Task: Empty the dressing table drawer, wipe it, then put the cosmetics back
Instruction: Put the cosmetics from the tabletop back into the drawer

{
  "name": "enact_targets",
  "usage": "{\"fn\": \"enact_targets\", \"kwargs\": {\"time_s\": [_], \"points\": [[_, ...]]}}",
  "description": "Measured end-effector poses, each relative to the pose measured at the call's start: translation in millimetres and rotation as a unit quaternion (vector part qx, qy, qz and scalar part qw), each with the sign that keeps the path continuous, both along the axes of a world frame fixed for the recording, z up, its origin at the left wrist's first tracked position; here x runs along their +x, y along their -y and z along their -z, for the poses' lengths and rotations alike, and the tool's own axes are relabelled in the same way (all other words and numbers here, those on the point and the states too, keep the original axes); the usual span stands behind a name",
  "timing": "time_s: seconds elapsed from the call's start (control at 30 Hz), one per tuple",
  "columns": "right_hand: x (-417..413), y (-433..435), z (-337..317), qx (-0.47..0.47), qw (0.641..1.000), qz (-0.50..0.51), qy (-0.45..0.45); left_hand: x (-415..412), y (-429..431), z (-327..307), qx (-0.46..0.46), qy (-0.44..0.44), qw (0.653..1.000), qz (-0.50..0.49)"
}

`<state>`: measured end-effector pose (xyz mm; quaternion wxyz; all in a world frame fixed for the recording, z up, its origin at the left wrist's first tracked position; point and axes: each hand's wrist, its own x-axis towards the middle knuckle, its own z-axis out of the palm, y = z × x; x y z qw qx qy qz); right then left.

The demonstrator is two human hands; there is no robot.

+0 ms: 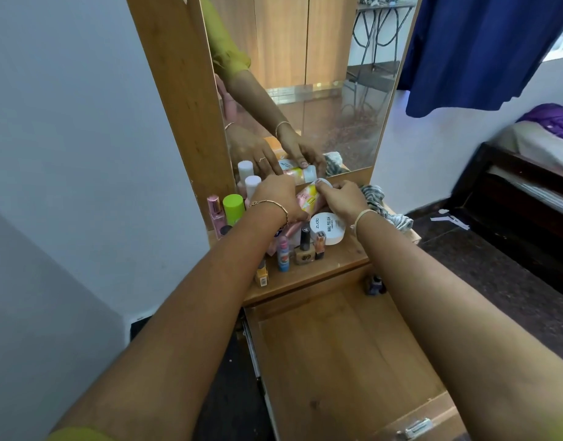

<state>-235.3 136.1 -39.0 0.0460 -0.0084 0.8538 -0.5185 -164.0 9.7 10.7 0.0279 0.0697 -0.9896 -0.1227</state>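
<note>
Drawer [347, 361]: pulled out below the worktop [340, 261], a small dark bottle [375, 284] in its far right corner.
Left hand [277, 198]: my fingers curl round the pink-and-yellow bottle [309, 198], which lies by the mirror.
Right hand [344, 197]: I pinch that bottle's white cap.
White tub [327, 227]: on the worktop, just before the pink-and-yellow bottle.

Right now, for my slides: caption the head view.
Left hand and right hand grip a pink-and-yellow tube by the mirror; wooden drawer open.
</note>
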Motion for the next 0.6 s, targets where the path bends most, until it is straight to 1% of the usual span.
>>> {"fn": "enact_targets", "kwargs": {"time_s": [0.07,0.13,0.27,0.43,0.6], "points": [[3.3,0.4,-2.0,-0.065,0.998,0.017,0.011,3.6,0.1,-0.3,0.028,-0.025,0.999,0.000],[6.1,0.5,-5.4,-0.098,0.994,0.039,0.014,6.3,-0.2,-1.2,0.036,-0.041,0.999,-0.002],[11.4,-4.1,-19.1,-0.112,0.991,0.069,-0.014,8.7,-2.2,-7.7,0.033,-0.079,0.996,-0.011],[22.9,-12.7,-46.1,-0.145,0.981,0.120,-0.056,16.4,-9.8,-26.9,0.052,-0.160,0.986,0.002],[36.0,-27.3,-79.3,-0.193,0.963,0.140,-0.128,24.3,-21.1,-47.0,0.051,-0.207,0.977,0.028]]}}
